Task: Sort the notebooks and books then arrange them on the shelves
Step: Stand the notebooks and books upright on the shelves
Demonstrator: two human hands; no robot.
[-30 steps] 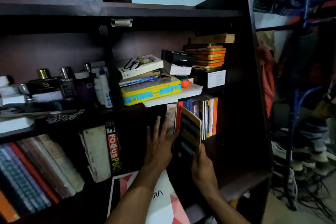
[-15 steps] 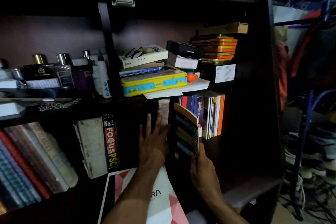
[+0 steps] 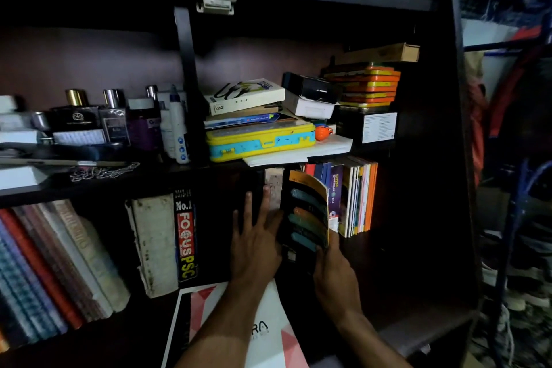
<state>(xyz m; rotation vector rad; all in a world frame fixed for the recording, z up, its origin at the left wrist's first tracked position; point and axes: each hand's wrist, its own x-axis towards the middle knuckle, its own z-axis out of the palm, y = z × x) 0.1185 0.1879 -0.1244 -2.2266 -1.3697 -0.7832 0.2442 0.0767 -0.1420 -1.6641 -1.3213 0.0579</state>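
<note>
Fingertips of right hand [image 3: 334,273] hidden behind dark booklet [image 3: 307,215] it grips by lower edge; booklet upright, just left of standing book row [image 3: 355,197]. Left hand [image 3: 257,240] just left of booklet, fingers straight, pressing dark volume too dim to identify. White folder [image 3: 268,334] under left wrist, title partly covered. Hands' pose unchanged since earlier frame; camera view shifted.

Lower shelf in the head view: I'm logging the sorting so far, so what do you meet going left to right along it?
Leaning books → white worn book → FOCUS PSC book → left hand → dark banded book gripped by right hand → upright row of thin books.
</note>
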